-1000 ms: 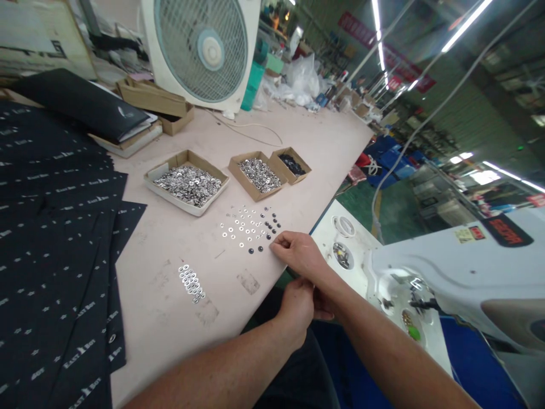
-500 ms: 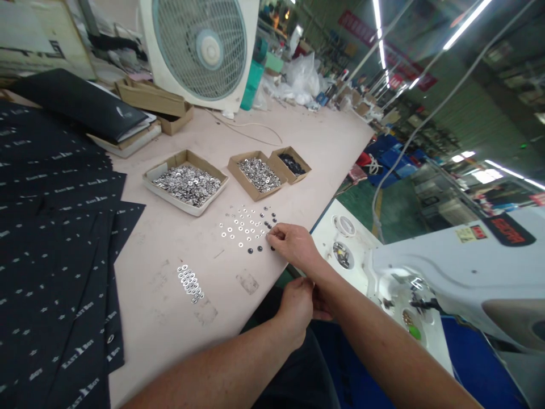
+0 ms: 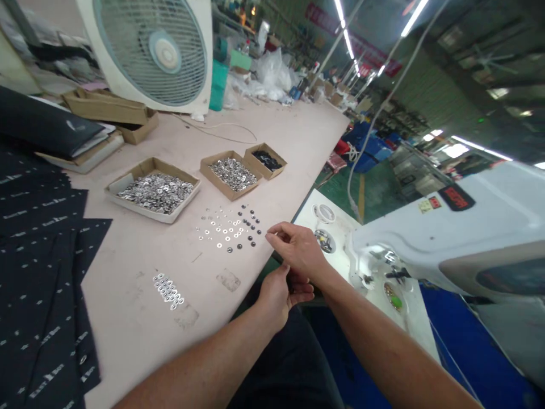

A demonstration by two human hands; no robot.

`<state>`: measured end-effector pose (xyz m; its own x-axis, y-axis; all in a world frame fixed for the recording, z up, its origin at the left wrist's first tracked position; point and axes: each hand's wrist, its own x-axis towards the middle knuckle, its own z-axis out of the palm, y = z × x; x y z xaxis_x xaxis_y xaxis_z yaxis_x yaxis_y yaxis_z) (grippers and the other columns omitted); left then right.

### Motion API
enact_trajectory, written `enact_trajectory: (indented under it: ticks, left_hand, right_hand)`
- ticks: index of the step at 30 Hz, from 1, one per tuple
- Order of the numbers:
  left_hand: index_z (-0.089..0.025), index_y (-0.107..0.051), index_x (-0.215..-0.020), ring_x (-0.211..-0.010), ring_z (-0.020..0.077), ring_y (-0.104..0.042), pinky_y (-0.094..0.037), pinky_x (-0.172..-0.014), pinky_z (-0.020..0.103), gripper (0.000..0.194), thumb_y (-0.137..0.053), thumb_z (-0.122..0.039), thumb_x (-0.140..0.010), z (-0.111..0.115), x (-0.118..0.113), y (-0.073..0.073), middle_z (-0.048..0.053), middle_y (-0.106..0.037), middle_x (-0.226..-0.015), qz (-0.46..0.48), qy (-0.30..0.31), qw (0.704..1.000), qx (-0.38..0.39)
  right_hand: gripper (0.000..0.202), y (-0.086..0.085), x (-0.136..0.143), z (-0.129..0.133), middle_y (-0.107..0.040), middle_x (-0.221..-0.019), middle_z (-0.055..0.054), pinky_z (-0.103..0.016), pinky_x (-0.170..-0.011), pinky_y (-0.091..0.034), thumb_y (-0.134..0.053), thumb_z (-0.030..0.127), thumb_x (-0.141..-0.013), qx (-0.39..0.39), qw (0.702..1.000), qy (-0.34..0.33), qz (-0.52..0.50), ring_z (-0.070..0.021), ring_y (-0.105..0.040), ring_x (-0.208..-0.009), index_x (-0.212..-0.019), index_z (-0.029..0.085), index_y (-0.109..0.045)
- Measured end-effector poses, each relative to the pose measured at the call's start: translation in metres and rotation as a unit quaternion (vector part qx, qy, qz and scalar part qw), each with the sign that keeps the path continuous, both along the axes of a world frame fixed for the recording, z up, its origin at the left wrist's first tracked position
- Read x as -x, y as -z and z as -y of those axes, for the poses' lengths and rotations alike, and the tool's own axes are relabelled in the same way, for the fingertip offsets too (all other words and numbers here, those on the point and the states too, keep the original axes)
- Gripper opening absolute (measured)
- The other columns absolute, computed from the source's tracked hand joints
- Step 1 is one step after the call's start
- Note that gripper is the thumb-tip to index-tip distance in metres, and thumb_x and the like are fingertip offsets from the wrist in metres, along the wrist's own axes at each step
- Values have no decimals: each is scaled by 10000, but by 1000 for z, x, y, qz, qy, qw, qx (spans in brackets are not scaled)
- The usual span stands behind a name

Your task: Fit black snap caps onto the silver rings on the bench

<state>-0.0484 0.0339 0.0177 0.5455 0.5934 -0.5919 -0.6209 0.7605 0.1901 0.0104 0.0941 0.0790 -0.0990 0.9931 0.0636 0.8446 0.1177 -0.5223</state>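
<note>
My right hand (image 3: 300,247) hovers over the table's edge, thumb and forefinger drawn together in a pinch; anything between the tips is too small to make out. Just beneath it is my left hand (image 3: 279,295), turned partly upward, its fingers loosely curled and apart from the thumb. My right hand hides part of the left palm. To the left of my fingertips, small black snap caps (image 3: 239,246) lie scattered beside small silver rings (image 3: 219,245). Closer to me, more silver rings (image 3: 168,291) sit grouped in tight rows.
A shallow box of silver metal pieces (image 3: 157,193), a second such box (image 3: 232,175) and a box of black pieces (image 3: 266,161) stand beyond. Dark printed fabric (image 3: 38,307) covers the left side. A fan (image 3: 164,54) stands behind. A white machine (image 3: 409,227) is at right.
My right hand has lifted away from the black caps and moved back toward my left hand. My left hand has turned so more fingers show. The whole view has shifted to the right.
</note>
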Motion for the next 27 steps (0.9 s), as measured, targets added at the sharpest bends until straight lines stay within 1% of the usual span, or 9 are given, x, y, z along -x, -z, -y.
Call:
enact_trajectory:
  ticks: [3,5,8,10,13,16,20,22,27]
  left_hand:
    - [-104,-611,-870,-599,163,-610,-569,-562,287,310,-462,-344,-998,0,5,-5,79,-621,-740,11,-9,1000,-1]
    - [-101,-611,-863,-627,160,-620,-569,-581,273,308,-457,-329,-1003,3,8,-4,88,-628,-759,21,2,1000,4]
    - [-85,-608,-860,-664,180,-641,-565,-588,275,327,-441,-324,-1007,11,11,2,112,-635,-772,18,28,999,-2]
    - [-82,-613,-892,-702,200,-658,-574,-610,299,334,-442,-344,-1007,20,10,8,126,-649,-818,11,45,999,-14]
    - [-78,-620,-926,-763,198,-670,-587,-687,312,341,-443,-357,-1011,38,3,12,117,-657,-847,8,56,998,-14]
    - [-88,-624,-941,-733,173,-665,-576,-648,264,338,-443,-364,-1015,59,-4,7,93,-658,-832,3,55,998,-11]
    - [-98,-622,-957,-645,152,-648,-537,-534,223,365,-415,-391,-1023,91,-6,-1,78,-657,-806,12,45,998,30]
    - [-95,-617,-978,-640,149,-649,-529,-516,220,371,-385,-379,-1032,111,-4,3,82,-664,-830,26,28,998,48]
    - [-78,-612,-985,-697,140,-668,-555,-597,213,360,-356,-323,-1042,158,2,18,89,-676,-858,11,-29,997,70]
  right_hand:
    - [106,-7,-24,46,-671,-759,1,-252,-636,-457,-635,268,-866,-42,996,42,-61,-142,-603,-674,-881,212,-724]
    - [100,-4,-39,82,-682,-845,-25,-274,-687,-486,-627,240,-878,-80,991,63,-83,-162,-621,-755,-901,213,-720]
    - [142,10,-56,130,-684,-997,-51,-341,-864,-492,-634,217,-889,-111,990,28,-87,-204,-619,-962,-1003,242,-716]
    - [206,19,-62,151,-662,-1127,-62,-388,-967,-452,-663,208,-866,-118,990,2,-71,-231,-580,-1098,-1062,256,-705]
    - [357,28,-67,167,-613,-1276,-66,-434,-1068,-367,-734,219,-804,-108,993,-24,-44,-268,-490,-1256,-1155,255,-676]
    - [453,30,-72,174,-608,-1313,-60,-449,-1094,-320,-765,232,-776,-62,994,-84,-36,-286,-417,-1337,-1213,252,-650]
    - [372,32,-78,185,-647,-1259,-44,-432,-1074,-320,-767,240,-789,-26,988,-147,-40,-269,-457,-1295,-1149,248,-674]
    - [308,37,-79,195,-678,-1187,-36,-414,-1040,-342,-764,227,-800,-14,985,-170,-38,-256,-502,-1227,-1098,239,-688]
    - [137,54,-73,230,-701,-1065,-17,-379,-984,-371,-699,202,-868,12,980,-193,-47,-220,-552,-1107,-1001,236,-705]
